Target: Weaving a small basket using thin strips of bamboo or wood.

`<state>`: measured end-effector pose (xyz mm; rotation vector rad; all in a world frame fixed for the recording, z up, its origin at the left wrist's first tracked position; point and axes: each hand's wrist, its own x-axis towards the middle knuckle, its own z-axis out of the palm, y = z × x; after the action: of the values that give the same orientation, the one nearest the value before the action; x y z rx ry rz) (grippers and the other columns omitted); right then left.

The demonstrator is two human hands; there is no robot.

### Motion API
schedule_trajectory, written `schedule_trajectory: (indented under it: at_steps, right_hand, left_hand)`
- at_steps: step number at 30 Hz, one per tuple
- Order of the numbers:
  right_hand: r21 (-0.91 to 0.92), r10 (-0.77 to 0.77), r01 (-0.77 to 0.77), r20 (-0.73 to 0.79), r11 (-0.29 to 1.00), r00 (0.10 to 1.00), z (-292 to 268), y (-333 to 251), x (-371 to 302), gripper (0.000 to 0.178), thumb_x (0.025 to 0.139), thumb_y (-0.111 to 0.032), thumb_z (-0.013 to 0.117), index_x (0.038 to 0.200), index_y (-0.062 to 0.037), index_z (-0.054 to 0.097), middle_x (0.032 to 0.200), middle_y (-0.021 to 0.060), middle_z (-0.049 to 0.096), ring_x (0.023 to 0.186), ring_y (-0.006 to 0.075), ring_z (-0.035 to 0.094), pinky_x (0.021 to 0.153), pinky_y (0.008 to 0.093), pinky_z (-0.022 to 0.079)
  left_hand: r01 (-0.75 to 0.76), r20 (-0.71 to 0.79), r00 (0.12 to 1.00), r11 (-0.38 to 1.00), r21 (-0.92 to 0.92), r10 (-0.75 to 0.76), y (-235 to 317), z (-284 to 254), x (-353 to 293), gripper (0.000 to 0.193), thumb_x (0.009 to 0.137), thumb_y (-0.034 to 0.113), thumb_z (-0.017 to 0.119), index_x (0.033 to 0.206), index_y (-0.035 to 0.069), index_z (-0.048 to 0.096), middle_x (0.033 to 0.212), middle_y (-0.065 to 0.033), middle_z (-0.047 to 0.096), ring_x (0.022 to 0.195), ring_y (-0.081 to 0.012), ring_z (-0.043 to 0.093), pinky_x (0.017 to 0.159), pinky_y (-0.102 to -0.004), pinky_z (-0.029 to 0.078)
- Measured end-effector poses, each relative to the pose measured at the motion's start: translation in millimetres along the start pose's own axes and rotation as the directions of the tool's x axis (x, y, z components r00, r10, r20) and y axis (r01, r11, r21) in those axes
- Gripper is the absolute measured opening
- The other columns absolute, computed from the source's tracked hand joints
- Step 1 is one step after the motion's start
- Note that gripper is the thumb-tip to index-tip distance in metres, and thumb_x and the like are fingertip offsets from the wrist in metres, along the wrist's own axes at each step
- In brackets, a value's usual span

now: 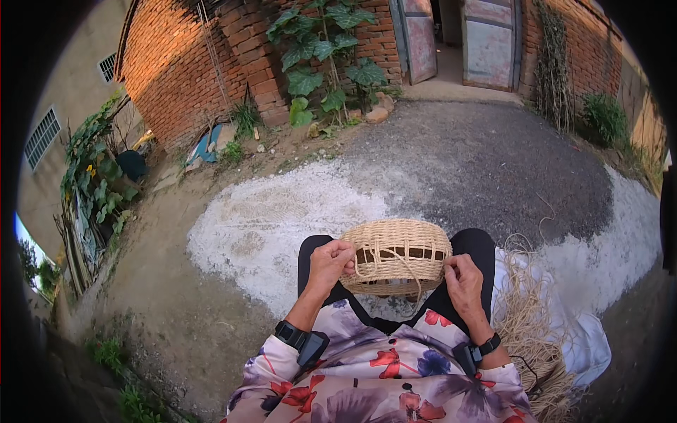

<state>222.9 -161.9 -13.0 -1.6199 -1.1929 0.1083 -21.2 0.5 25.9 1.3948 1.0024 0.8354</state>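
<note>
— Where's the woven basket (397,255)?
— On the person's lap, both hands closed on it: left hand (328,266) pinching its rim, right hand (462,282) gripping its side.
— And the loose straw cord (527,321)?
— Piled just right of the basket.

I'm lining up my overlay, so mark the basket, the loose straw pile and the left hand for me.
basket (398,243): head view, on its woven side wall.
straw pile (525,324): head view, on the middle of the loose strands beside the right knee.
left hand (330,264): head view, on the back of the hand.
</note>
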Motion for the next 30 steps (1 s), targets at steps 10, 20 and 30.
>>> schedule_trajectory:
  at_steps: [10, 20, 30]
  right_hand:
    - [0.016, 0.001, -0.001, -0.001, 1.000, 1.000, -1, -3, -1, 0.005, 0.082, 0.001, 0.061, 0.086, -0.0013, 0.062, 0.077, 0.0109, 0.057, 0.063, 0.0234, 0.060, 0.059, 0.0340, 0.048]
    - [0.027, -0.040, 0.039, 0.017, 0.999, 0.999, 0, -5, 2, 0.007, 0.082, 0.002, 0.061, 0.088, -0.0004, 0.063, 0.078, 0.0118, 0.059, 0.064, 0.0237, 0.062, 0.060, 0.0329, 0.049]
    - [0.070, -0.039, 0.038, 0.014, 0.997, 0.999, -3, -6, -6, 0.006, 0.081, 0.003, 0.062, 0.086, 0.0007, 0.064, 0.075, 0.0124, 0.059, 0.062, 0.0234, 0.061, 0.058, 0.0333, 0.048]
  left_hand:
    - [-0.104, -0.167, 0.979, 0.993, 0.063, 0.114, -13, 11, -9, 0.011, 0.083, 0.006, 0.068, 0.092, 0.001, 0.071, 0.072, -0.0013, 0.066, 0.061, -0.0052, 0.058, 0.056, -0.0225, 0.050]
    - [0.001, -0.253, 0.954, 0.838, 0.545, 0.164, -9, 8, -8, 0.030, 0.076, 0.025, 0.072, 0.102, 0.014, 0.065, 0.069, -0.0054, 0.069, 0.068, -0.0196, 0.069, 0.067, -0.0359, 0.054]
    - [0.058, -0.118, 0.989, 0.500, 0.864, 0.090, 12, 12, -9, 0.066, 0.080, 0.016, 0.057, 0.144, 0.021, 0.039, 0.092, -0.0285, 0.068, 0.088, -0.0456, 0.067, 0.081, -0.0543, 0.052]
